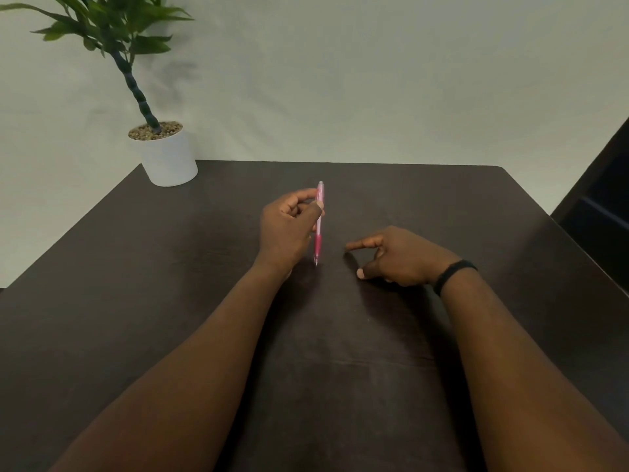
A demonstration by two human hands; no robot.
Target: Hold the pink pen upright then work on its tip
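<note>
My left hand (287, 229) pinches a pink pen (319, 229) between thumb and fingertips near its upper half. The pen stands nearly upright, its darker pink grip and tip pointing down at the dark table (204, 253). A short way to the right, my right hand (398, 257) rests on the table and holds nothing. Its index finger and thumb reach left toward the pen with a gap between them, and the other fingers are loosely curled. A black band (454, 272) sits on the right wrist.
A white pot (168, 158) with a green plant (112, 32) stands at the table's far left corner. A dark chair or cabinet (602, 212) is beside the table's right edge. A pale wall lies behind the table.
</note>
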